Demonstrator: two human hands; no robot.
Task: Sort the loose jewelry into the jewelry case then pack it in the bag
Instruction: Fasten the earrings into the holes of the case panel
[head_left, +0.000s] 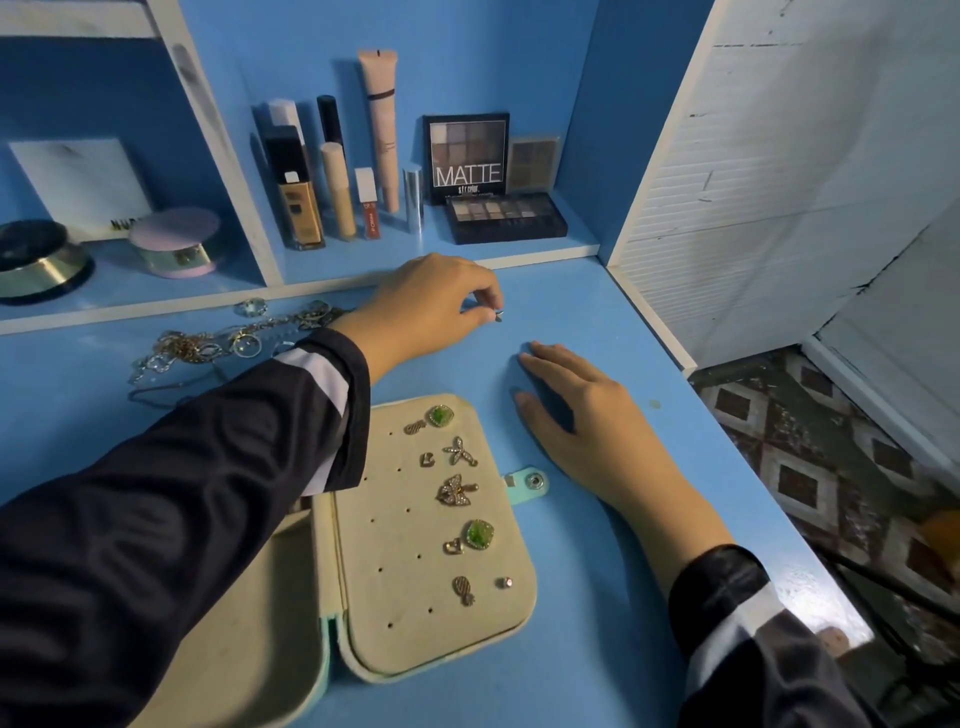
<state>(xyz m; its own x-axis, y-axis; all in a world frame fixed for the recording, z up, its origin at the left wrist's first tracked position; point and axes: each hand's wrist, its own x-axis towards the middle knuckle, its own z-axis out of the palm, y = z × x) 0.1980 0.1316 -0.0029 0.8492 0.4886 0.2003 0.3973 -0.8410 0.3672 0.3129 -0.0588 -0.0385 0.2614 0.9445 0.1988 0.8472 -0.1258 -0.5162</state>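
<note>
The beige jewelry case (400, 587) lies open on the blue tabletop, its right flap studded with several earrings, among them two green-stone ones (440, 415). My left hand (426, 306) reaches across above the case and pinches a small earring (497, 315) just off the table. My right hand (576, 415) rests flat on the table to the right of the case, fingers straight. A tangle of loose chains and rings (228, 340) lies at the back left, partly hidden by my left sleeve. No bag is recognisable.
Makeup bottles (298, 197), tubes and eyeshadow palettes (506, 218) stand in the shelf niche behind the table. Round jars (174, 241) sit in the left niche. The table's right edge (737, 447) drops to a patterned floor.
</note>
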